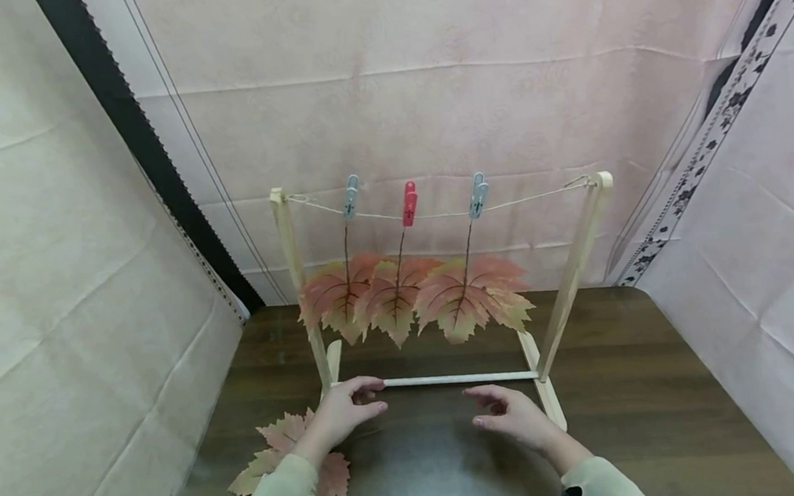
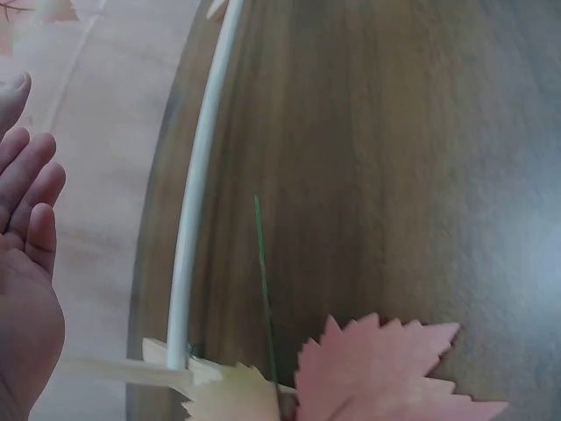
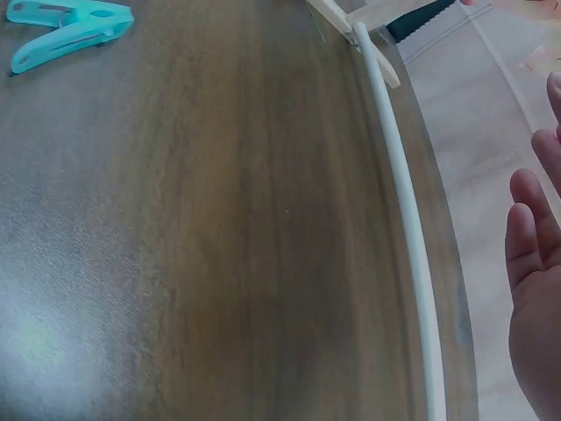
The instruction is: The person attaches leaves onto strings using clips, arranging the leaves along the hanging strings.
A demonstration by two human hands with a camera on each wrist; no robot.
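My left hand [image 1: 346, 408] hovers near the left end of the rack's white crossbar [image 1: 461, 379], fingers loosely bent and holding nothing. Toward the right post, my right hand [image 1: 512, 413] is also in the air with relaxed fingers and nothing in them. Three maple leaves hang by their stems from a string [image 1: 531, 200]: a left leaf [image 1: 333, 293], a middle leaf [image 1: 396, 299] and a right leaf [image 1: 461, 297]. A blue clothespin [image 1: 351, 197], a red clothespin [image 1: 410, 203] and another blue clothespin [image 1: 478, 195] clip them. A loose maple leaf [image 2: 377, 373] lies partly beneath my left forearm.
The string is tied between a left wooden post [image 1: 288, 246] and a right wooden post [image 1: 575, 276] on the dark wooden table [image 1: 664, 382]. A turquoise clothespin [image 3: 74, 26] lies on the tabletop near me. Pale cloth [image 1: 442, 118] encloses the table.
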